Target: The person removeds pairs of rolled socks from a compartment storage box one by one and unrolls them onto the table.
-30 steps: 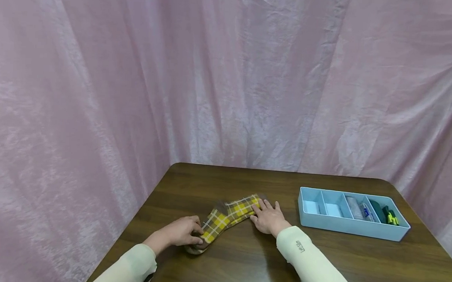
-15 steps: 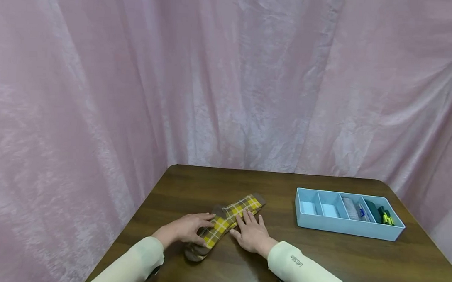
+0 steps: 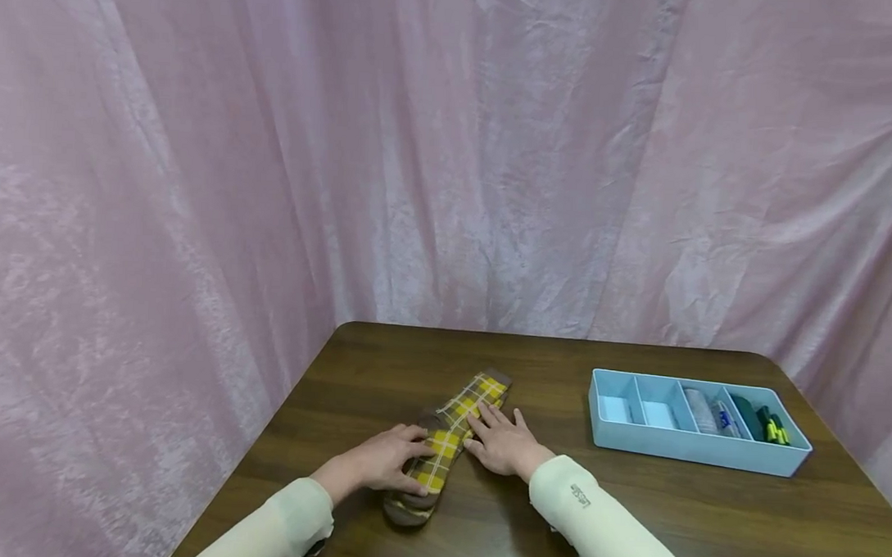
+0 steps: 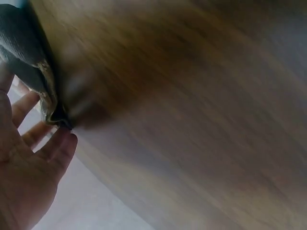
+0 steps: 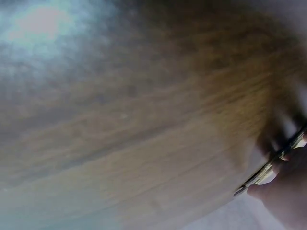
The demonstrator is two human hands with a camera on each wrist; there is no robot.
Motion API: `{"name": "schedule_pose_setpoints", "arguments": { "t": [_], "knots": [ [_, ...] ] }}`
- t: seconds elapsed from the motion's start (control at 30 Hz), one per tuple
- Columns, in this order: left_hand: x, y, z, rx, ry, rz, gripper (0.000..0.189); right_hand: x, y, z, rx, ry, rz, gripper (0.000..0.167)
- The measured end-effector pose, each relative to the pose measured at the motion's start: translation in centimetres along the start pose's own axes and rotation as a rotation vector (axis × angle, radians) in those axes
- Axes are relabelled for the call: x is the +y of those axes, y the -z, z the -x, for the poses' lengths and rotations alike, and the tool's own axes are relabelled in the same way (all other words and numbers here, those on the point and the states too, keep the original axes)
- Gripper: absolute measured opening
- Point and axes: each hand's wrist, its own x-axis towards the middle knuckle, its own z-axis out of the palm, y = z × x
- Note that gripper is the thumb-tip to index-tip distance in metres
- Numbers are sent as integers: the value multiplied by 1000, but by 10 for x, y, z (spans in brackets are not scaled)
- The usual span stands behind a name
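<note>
Yellow-and-brown plaid socks lie on the table at a slant, seemingly one on top of another, brown toe end toward me and brown cuff away. My left hand rests along the left edge of the foot part, fingers spread near the heel and thumb near the toe. In the left wrist view the fingers of that hand touch the socks' dark end. On the opposite edge, my right hand lies with straight fingers on the leg part. Its wrist view shows only a thin sock edge beside the fingers.
At the right of the brown wooden table stands a light blue divided box. Its right compartments hold a grey rolled cloth, blue-and-white items and a dark green roll with yellow-green parts. A pink curtain hangs behind.
My left hand has loosened from the toe end and spread along the edge. My right hand has slid from the cuff down the leg. The socks have turned, cuff swinging left and away.
</note>
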Motion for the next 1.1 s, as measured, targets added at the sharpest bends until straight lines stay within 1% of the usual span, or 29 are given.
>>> {"name": "schedule_pose_setpoints", "arguments": {
  "t": [0.1,0.17,0.3,0.37,0.43,0.5,0.53,0.6,0.67,0.73,0.83,0.9,1.0,1.03,1.1],
  "knots": [
    [10,-2,-3,14,6,-37,70,-1,0,-4,9,-13,19,61],
    [20,-3,-5,26,16,-59,69,-2,0,-4,14,-27,34,61],
    [37,-5,-10,38,63,-113,68,-3,0,-4,40,-51,64,60],
    [41,-4,-10,34,87,-129,68,-5,0,-4,63,-59,69,59],
    [40,-1,-9,35,99,-120,66,-7,-2,-3,82,-65,57,60],
    [35,3,-7,64,108,-76,60,-9,-4,-1,95,-65,34,61],
    [30,5,-6,92,112,-48,57,-11,-5,0,98,-65,21,62],
    [19,9,-4,172,131,14,49,-16,-6,2,103,-61,-7,62],
    [6,14,-5,254,182,74,42,-20,-6,4,117,-52,-33,62],
    [-7,17,-6,306,263,137,40,-25,-7,6,128,-43,-48,62],
    [-24,20,-9,325,382,266,42,-31,-10,6,138,-29,-57,62],
    [-31,19,-11,326,427,385,41,-33,-13,6,135,-29,-60,62],
    [-36,18,-16,326,456,535,38,-33,-16,6,128,-38,-70,62],
    [-37,17,-18,323,460,566,38,-33,-16,6,124,-41,-71,62],
    [-36,16,-21,313,463,594,36,-31,-15,6,118,-43,-69,61]
  ]
}}
